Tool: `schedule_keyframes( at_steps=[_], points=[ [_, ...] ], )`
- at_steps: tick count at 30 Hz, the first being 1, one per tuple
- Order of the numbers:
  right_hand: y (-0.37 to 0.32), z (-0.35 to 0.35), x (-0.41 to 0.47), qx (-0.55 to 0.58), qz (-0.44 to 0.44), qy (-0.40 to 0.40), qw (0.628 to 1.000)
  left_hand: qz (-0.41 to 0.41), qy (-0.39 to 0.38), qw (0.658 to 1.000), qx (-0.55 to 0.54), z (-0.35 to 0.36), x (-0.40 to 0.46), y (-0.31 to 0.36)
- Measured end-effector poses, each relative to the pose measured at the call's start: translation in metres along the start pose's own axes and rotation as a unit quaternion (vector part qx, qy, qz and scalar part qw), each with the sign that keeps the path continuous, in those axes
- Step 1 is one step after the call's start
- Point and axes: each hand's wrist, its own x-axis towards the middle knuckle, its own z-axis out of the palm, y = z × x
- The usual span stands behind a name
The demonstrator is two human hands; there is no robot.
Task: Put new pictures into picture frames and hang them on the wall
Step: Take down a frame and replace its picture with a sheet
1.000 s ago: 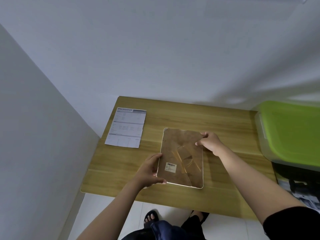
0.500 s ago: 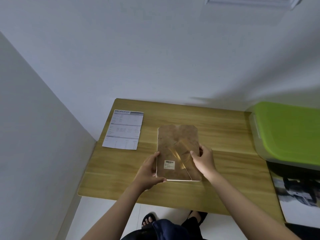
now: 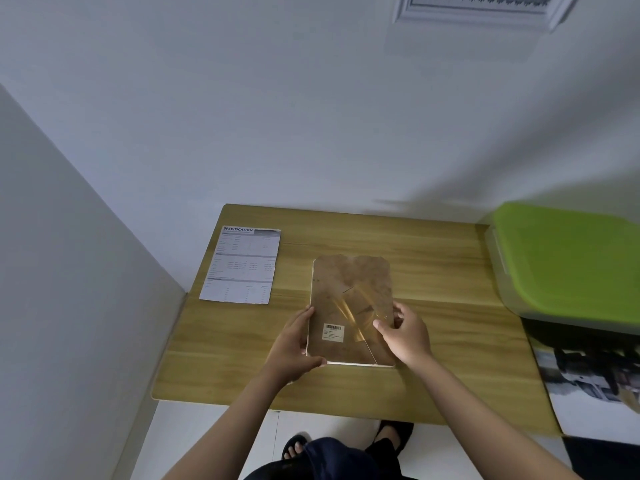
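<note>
Wooden table (image 3: 450,271), both hands (image 3: 294,344) gripping face-down picture frame (image 3: 349,289), wall frame (image 3: 481,8) cut off

Brown frame back (image 3: 349,289) (white barcode label (image 3: 333,332)), lime-green bin lid (image 3: 568,258).

Dim, cool, even light fills the scene. Glare streaks the picture frame (image 3: 351,310) back. Soft shadows cross the wall (image 3: 311,116). Wide-angle distortion bends the edges.
</note>
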Motion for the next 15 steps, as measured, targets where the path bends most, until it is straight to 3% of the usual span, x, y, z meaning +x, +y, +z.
schedule_keyframes(
  at_steps=[9, 15],
  points=[
    [-0.011, 0.008, -0.008, 0.007, -0.016, -0.042, 0.999, -0.001, 0.005, 0.997, 0.08, -0.031, -0.004, -0.007],
    [-0.016, 0.014, -0.01, 0.033, -0.022, -0.05, 0.998, 0.015, 0.064, 0.99, 0.124, -0.04, -0.006, 0.002]
  ],
)
